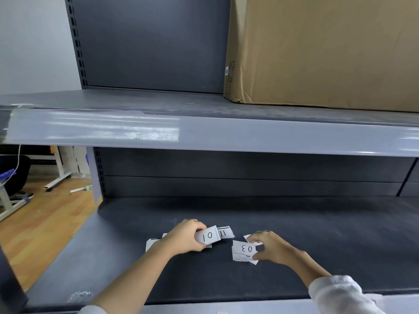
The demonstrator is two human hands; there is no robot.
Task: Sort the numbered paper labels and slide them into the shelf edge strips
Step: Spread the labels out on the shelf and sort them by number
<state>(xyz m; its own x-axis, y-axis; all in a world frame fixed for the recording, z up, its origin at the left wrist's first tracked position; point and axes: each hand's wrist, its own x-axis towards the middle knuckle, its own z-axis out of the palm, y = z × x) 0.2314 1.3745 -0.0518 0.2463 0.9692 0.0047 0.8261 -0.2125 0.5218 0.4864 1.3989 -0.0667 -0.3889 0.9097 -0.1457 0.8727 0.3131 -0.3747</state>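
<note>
Sorting is judged under way low in the frame: label 10 (208,237) is pinched by the left hand (184,237), label 03 (246,249) is gripped by the right hand (273,249), so ordering, then the edge strip (95,126) above, is called for.

Two hands are in view: left hand (184,237) and right hand (273,247). Three paper labels show legible numbers: label 10 (208,236), label 11 (225,232) and label 03 (244,249). Further labels lie partly hidden beneath these and the hands; their count cannot be determined. One cardboard box (326,51) and two shelves are visible: upper shelf (158,102) and lower shelf (317,234).
</note>
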